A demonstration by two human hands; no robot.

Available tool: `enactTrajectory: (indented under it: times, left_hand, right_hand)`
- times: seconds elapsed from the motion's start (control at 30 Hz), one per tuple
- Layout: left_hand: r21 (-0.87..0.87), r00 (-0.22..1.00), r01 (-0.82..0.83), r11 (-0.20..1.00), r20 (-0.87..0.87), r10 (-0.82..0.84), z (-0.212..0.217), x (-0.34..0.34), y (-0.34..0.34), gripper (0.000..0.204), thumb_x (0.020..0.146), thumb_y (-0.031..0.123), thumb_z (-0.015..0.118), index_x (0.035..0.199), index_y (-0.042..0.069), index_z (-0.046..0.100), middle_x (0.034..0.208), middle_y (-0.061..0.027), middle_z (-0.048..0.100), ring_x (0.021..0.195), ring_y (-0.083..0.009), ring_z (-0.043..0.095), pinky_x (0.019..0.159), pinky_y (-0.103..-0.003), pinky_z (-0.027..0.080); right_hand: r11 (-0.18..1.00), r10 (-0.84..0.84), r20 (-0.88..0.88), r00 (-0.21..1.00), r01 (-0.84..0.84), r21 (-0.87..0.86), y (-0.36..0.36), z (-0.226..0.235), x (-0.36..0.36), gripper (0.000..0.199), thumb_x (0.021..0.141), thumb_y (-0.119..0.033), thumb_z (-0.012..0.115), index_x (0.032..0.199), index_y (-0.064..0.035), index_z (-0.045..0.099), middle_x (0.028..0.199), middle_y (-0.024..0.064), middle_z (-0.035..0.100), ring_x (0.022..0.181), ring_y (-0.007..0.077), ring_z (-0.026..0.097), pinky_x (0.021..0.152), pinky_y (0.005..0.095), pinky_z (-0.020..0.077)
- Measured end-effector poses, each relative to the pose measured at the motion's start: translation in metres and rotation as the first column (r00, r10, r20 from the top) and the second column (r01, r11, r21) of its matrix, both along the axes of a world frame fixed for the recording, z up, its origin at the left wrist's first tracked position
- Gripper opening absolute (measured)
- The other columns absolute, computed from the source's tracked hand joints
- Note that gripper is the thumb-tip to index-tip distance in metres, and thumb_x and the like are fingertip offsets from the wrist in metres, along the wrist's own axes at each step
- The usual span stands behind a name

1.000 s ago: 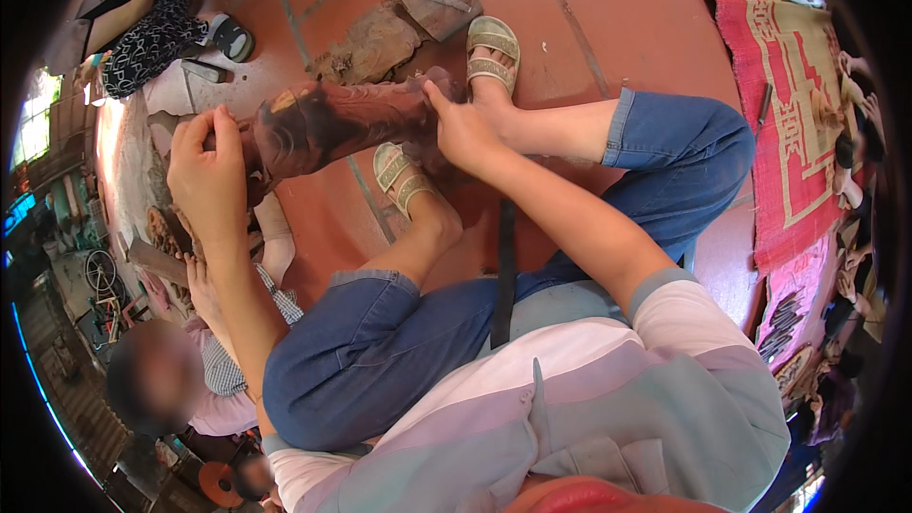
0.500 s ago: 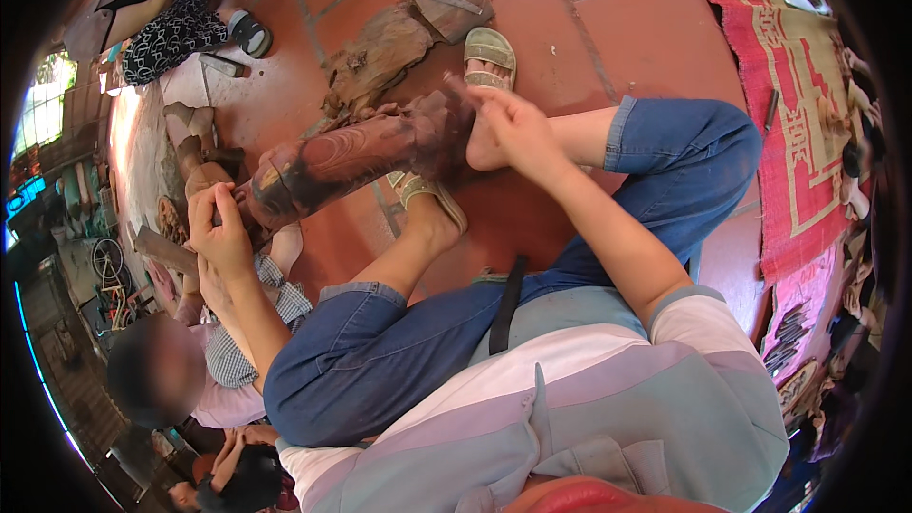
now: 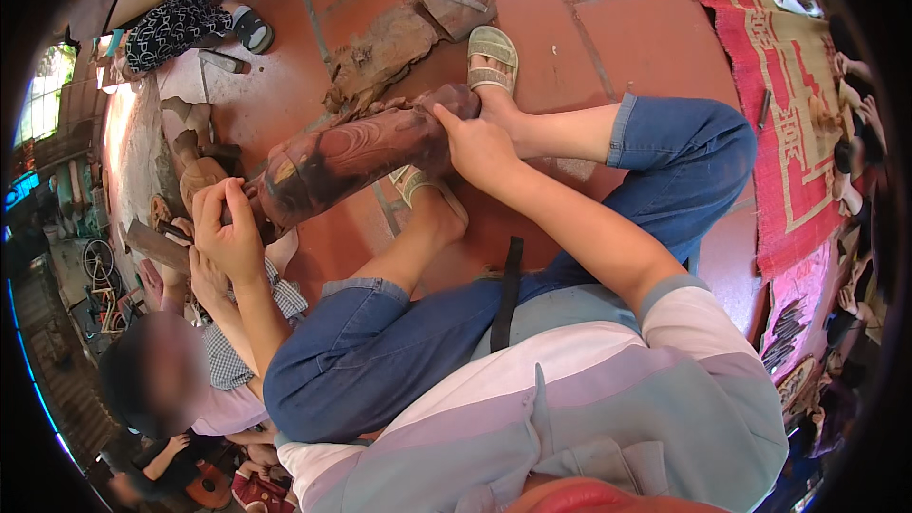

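A reddish-brown carved wooden piece (image 3: pixel 351 154), thick and log-like with curved grooves on its side, lies slanted in front of my legs. At its lower left end is my left hand (image 3: pixel 226 228), its fingers curled closed around that end. My right hand (image 3: pixel 477 144) is closed against the upper right end. One finger lies along the wood, and the rest are partly hidden. Below the carving, my sandalled foot (image 3: pixel 418 186) shows in part. My other sandalled foot (image 3: pixel 491 59) is just beyond the right end.
Rough pieces of wood (image 3: pixel 385 52) lie on the red tiled floor (image 3: pixel 541 14) beyond the carving. A person in a dark cap (image 3: pixel 142 370) sits close at my left, hands near a flat wooden piece (image 3: pixel 157 247). Another person's patterned trousers (image 3: pixel 176 28) show far left. A red woven mat (image 3: pixel 750 123) spreads at right.
My right hand has come down and left onto the carving's right end. The carving has rolled, so its dark band shows less. My left hand stays at its end.
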State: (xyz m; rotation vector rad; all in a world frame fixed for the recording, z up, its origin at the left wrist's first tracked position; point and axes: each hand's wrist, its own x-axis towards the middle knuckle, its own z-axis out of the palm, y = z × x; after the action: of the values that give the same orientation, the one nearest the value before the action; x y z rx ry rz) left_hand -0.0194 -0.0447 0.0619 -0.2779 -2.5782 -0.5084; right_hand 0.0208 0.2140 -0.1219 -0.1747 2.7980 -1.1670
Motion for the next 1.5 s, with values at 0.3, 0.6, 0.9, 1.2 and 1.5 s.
enactTrajectory:
  times: [0.3, 0.6, 0.9, 1.2, 1.5]
  left_hand:
    - [0.128, 0.998, -0.056, 0.99, -0.024, 0.06, 0.002, 0.013, 0.016, 0.006, 0.077, 0.009, 0.065, 0.074, 0.005, 0.069, 0.073, -0.009, 0.062, 0.069, -0.0237, 0.058, 0.064, -0.034, 0.048]
    - [0.046, 1.0, -0.001, 0.999, -0.024, 0.003, -0.003, 0.013, -0.006, 0.018, 0.084, 0.015, 0.059, 0.077, 0.001, 0.065, 0.077, -0.0121, 0.06, 0.073, -0.0259, 0.057, 0.068, -0.037, 0.047]
    - [0.043, 0.997, 0.063, 0.997, -0.041, -0.062, -0.01, 0.014, -0.02, 0.006, 0.081, 0.003, 0.062, 0.077, -0.002, 0.064, 0.077, -0.0126, 0.059, 0.072, -0.026, 0.056, 0.067, -0.035, 0.047]
    - [0.0, 0.991, 0.121, 0.993, -0.059, -0.121, -0.003, 0.015, -0.016, 0.009, 0.083, 0.004, 0.061, 0.078, -0.002, 0.063, 0.077, -0.0118, 0.059, 0.07, -0.0256, 0.056, 0.067, -0.035, 0.047]
    - [-0.033, 0.987, 0.136, 0.99, -0.085, -0.138, -0.002, 0.02, -0.019, 0.012, 0.084, 0.007, 0.059, 0.077, -0.002, 0.064, 0.077, -0.0116, 0.06, 0.07, -0.0256, 0.057, 0.066, -0.035, 0.048]
  right_hand:
    - [0.997, 0.054, 0.067, 0.996, -0.057, 0.048, 0.0, 0.004, -0.017, 0.059, 0.077, -0.008, 0.049, 0.133, 0.0064, 0.037, 0.071, 0.0229, 0.064, 0.065, 0.0361, 0.065, 0.058, 0.0459, 0.0511]
    - [0.998, -0.002, 0.026, 1.0, 0.003, -0.056, -0.006, 0.002, -0.026, 0.046, 0.084, -0.01, 0.045, 0.129, -0.0015, 0.044, 0.072, 0.0238, 0.063, 0.063, 0.0395, 0.062, 0.06, 0.0487, 0.0487]
    - [0.995, 0.013, 0.141, 0.99, 0.0, -0.096, 0.003, 0.012, -0.009, 0.051, 0.083, -0.01, 0.05, 0.133, -0.0079, 0.045, 0.076, 0.0259, 0.062, 0.069, 0.041, 0.061, 0.065, 0.05, 0.0479]
    - [0.989, 0.005, 0.023, 1.0, -0.001, -0.145, 0.011, 0.0, -0.008, 0.041, 0.083, -0.011, 0.049, 0.124, -0.0098, 0.054, 0.079, 0.0243, 0.062, 0.066, 0.0379, 0.061, 0.062, 0.0468, 0.0481]
    - [0.87, -0.117, 0.018, 0.993, 0.111, -0.481, 0.061, 0.015, 0.0, 0.037, 0.083, -0.005, 0.048, 0.119, -0.0025, 0.05, 0.104, 0.0185, 0.06, 0.095, 0.0364, 0.059, 0.082, 0.035, 0.0464]
